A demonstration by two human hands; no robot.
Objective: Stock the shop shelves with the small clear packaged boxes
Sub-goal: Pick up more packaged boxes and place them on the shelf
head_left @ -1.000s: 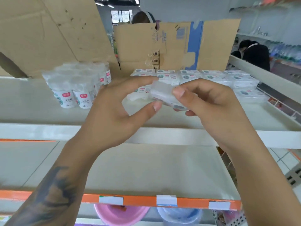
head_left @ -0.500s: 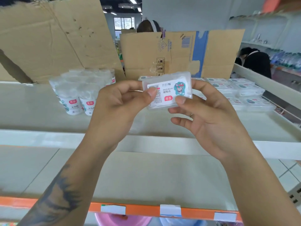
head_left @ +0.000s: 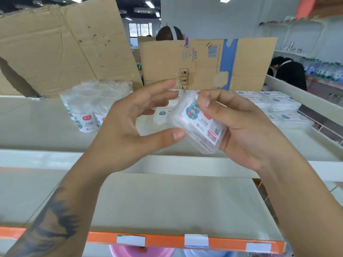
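**Loose grip on box over shelf edge**

Box (head_left: 199, 125) held in mid-air, above the front lip of the upper shelf (head_left: 306, 145), tilted with label side up and toward the camera. Right hand (head_left: 248, 130) curled round it: fingers (head_left: 207, 102) hooked over the top edge, palm cupping the lower right corner. Left hand (head_left: 126, 130) spread and mostly relaxed, only the thumb tip touching the box's lower left edge, other fingers clear of it.

Risks, as judged from here:

- Slick clear plastic, gripped mainly at one end by a single hand. Could slip or pivot out if the left thumb lets go before the right tightens.
- A drop from this spot likely to land on the lower shelf (head_left: 176, 201) or beyond the orange rail (head_left: 167, 240), not among the stocked boxes (head_left: 278, 104).
- Stocked boxes stacked near the right rear, some piled loosely. Careless setting-down could nudge the row or topple a stack.
- Tubs (head_left: 89, 112) standing just left of the left hand. A wide sweep of that wrist could knock them.
- Label orientation partly blurred; cannot tell whether the box would end facing like its neighbours.
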